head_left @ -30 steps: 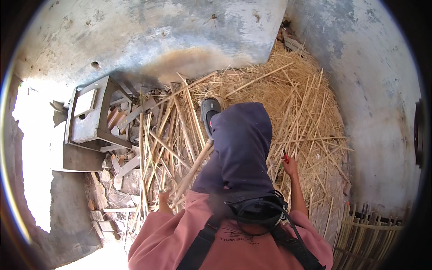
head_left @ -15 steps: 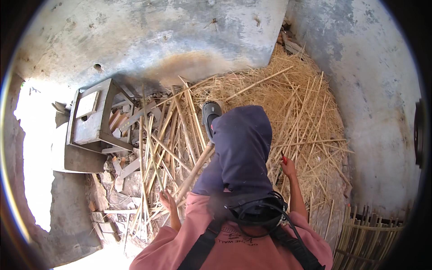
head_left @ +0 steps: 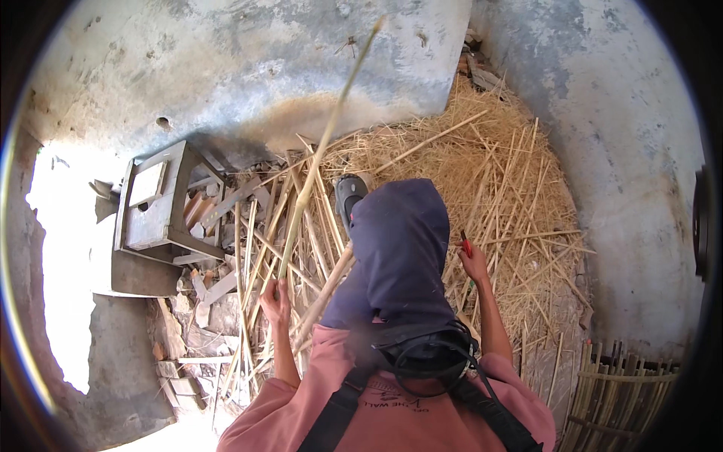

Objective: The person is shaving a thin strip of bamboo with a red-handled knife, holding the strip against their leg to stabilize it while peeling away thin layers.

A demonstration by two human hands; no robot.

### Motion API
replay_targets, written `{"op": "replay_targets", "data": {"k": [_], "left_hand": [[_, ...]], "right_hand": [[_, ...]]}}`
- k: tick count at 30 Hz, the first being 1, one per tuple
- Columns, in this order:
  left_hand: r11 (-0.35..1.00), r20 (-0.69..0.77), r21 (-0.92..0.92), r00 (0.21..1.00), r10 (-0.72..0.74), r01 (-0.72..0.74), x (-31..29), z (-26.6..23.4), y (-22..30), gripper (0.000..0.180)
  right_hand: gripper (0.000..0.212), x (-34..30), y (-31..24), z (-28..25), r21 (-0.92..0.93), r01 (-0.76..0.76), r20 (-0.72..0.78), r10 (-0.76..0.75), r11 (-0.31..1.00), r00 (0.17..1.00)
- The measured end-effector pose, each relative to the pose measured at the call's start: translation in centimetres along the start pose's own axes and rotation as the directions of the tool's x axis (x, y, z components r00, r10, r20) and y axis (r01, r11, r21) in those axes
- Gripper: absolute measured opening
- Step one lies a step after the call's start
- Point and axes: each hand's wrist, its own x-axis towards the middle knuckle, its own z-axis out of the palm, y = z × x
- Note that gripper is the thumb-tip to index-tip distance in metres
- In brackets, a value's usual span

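Gripped near its lower end by my left hand [head_left: 276,303], a long pale-green bamboo stick [head_left: 303,199] rises up and away, its far tip crossing in front of the wall. My right hand [head_left: 474,265] is closed around a small red-handled tool [head_left: 466,247] with a dark, narrow end; its exact kind is too small to tell. Beside my left hand lies a loose heap of split bamboo sticks [head_left: 248,301]. Under and beyond my right hand spread more thin sticks [head_left: 520,200] over straw-like shavings. A thick bamboo pole [head_left: 325,292] slants beside my bent leg.
A battered wooden cabinet frame [head_left: 154,215] stands at the left, with rubble and broken boards [head_left: 218,288] around it. Worn plaster walls [head_left: 241,60] close off the far side and right. A bundle of upright sticks [head_left: 621,395] sits at the lower right.
My left hand has lifted the bamboo stick so its far end swings up across the wall. My right hand has moved slightly up and left with the red-handled tool.
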Motion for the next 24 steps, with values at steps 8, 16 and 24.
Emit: {"op": "replay_targets", "data": {"k": [8,16,24], "left_hand": [[0.946,0.165,-0.104,0.933,0.321,-0.307,6.4,1.6,13.6,0.026],[0.601,0.221,0.040,0.593,0.774,-0.799,11.7,0.0,25.2,0.023],[0.327,0.337,0.051,0.324,0.884,-0.944,17.0,-0.8,32.3,0.022]], "right_hand": [[0.036,2.6,-16.4,-4.4,0.411,0.260,-0.362,-0.105,0.874,0.926],[0.045,-1.2,-30.6,-14.3,-0.397,0.630,-0.528,-0.728,0.667,0.438],[0.027,-3.6,-26.8,-18.3,-0.296,0.567,-0.149,-0.623,0.769,0.768]]}}
